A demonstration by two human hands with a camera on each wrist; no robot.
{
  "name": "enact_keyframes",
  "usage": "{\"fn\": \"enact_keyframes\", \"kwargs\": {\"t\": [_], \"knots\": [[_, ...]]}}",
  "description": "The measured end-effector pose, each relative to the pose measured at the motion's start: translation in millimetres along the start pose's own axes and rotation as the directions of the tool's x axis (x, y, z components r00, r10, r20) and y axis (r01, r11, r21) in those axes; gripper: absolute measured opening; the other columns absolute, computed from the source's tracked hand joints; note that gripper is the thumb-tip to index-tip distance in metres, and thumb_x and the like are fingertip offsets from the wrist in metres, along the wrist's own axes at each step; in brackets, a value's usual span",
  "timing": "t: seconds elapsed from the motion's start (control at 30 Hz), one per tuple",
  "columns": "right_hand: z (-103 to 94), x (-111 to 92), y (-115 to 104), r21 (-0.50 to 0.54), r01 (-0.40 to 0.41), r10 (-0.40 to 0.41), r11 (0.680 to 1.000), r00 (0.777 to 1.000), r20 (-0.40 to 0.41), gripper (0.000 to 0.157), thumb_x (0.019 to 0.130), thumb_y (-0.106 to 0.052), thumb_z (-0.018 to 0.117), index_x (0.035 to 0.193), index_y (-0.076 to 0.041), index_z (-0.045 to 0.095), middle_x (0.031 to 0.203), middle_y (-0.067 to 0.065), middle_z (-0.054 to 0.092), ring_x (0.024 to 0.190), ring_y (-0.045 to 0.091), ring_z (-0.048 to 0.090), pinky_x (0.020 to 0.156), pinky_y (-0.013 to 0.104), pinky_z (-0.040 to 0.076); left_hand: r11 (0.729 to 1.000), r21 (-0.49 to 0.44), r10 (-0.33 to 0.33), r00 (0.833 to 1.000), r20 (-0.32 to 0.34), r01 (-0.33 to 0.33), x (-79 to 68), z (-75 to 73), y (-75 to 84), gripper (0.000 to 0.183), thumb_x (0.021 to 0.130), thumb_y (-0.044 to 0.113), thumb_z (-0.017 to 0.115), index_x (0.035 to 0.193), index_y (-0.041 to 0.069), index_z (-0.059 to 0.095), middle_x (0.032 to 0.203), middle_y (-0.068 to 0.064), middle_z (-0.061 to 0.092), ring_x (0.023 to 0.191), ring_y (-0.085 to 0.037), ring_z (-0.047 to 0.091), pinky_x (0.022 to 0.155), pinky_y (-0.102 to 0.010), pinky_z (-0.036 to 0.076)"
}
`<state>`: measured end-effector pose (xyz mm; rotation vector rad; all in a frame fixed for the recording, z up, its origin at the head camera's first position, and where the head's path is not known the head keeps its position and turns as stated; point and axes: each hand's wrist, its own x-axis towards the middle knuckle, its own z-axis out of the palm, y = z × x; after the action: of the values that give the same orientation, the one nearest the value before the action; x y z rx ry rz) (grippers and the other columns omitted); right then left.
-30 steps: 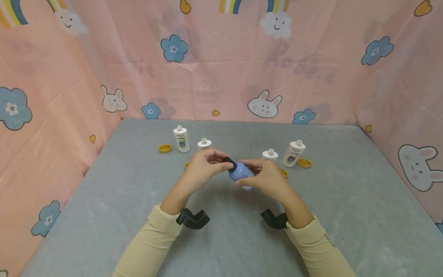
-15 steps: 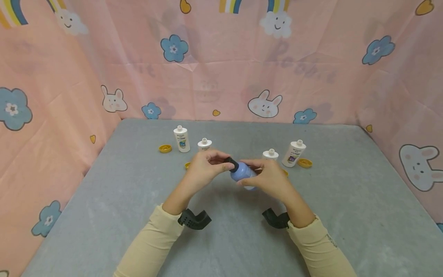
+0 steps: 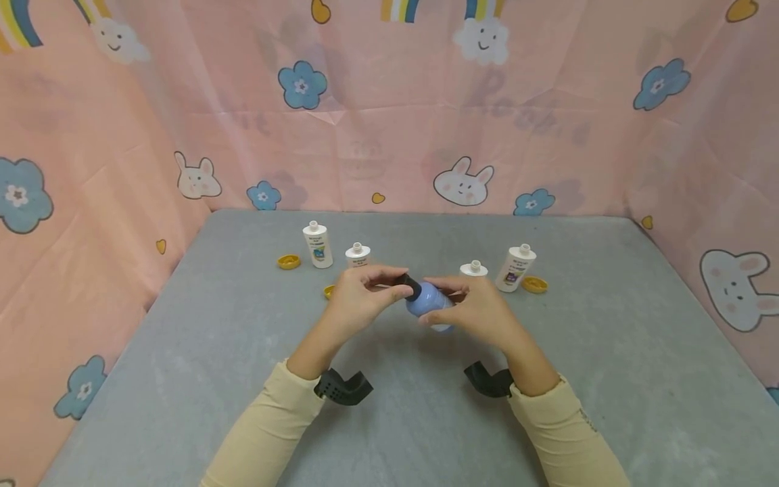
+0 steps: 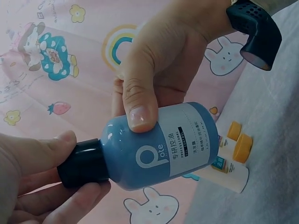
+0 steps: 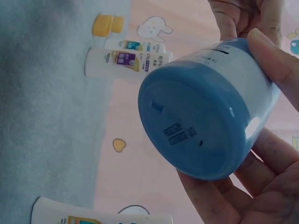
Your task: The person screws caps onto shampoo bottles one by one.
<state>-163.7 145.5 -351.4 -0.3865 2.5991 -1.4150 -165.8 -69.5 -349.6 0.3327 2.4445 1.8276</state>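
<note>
A blue bottle with a white label is held tilted above the table, its base toward the lower right. My left hand pinches its black cap between thumb and fingers. The cap sits on the bottle's neck, though whether it is loose I cannot tell. Around the bottle's body curl the thumb and fingers of my right hand. The right wrist view shows the bottle's blue base with printed marks, the right fingers beneath it and the thumb on its side.
Several open-necked white bottles stand behind the hands, among them a far-left one and a far-right one. Yellow caps lie near them, such as a left cap and a right cap. A pink curtain rises behind the grey table.
Both hands and the blue bottle have shifted slightly to the right. The grips look the same. One yellow cap by the right hand is now hidden behind it.
</note>
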Motion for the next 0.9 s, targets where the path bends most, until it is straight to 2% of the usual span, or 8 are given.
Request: {"fn": "enact_keyframes", "kwargs": {"t": [0.37,0.67,0.9], "knots": [[-5.2,2.0,3.9,0.04,0.025,-0.028,0.999,0.997,0.071,0.051,0.074,-0.023,0.088,0.12,-0.006,0.072,0.109,0.013,0.074,0.091,0.021,0.068,0.075,0.031,0.058,0.998,-0.047,0.04,0.999,0.032,-0.039,0.5,-2.1,2.0,0.029,0.084,0.013,0.08,0.111,0.005,0.075,0.11,-0.012,0.074,0.088,-0.016,0.072,0.08,-0.03,0.06],[-1.5,3.1,-0.1,0.046,-0.002,0.0,0.999,0.999,0.051,0.055,0.077,-0.025,0.086,0.125,-0.006,0.069,0.12,0.014,0.07,0.109,0.027,0.065,0.09,0.043,0.058,0.993,-0.106,-0.043,0.999,0.033,0.046,2.8,-3.0,0.3,0.03,0.083,0.024,0.082,0.111,0.016,0.075,0.112,-0.002,0.072,0.099,-0.015,0.07,0.087,-0.031,0.058],[-0.9,3.7,-0.3,0.098,-0.019,0.014,0.995,0.999,0.046,0.058,0.08,-0.024,0.084,0.13,-0.003,0.064,0.128,0.016,0.066,0.116,0.03,0.063,0.094,0.044,0.056,0.988,-0.15,-0.027,0.999,0.04,0.032,4.7,-1.9,-1.3,0.038,0.085,0.016,0.08,0.121,0.009,0.07,0.119,-0.007,0.071,0.108,-0.018,0.068,0.093,-0.031,0.057]]}}
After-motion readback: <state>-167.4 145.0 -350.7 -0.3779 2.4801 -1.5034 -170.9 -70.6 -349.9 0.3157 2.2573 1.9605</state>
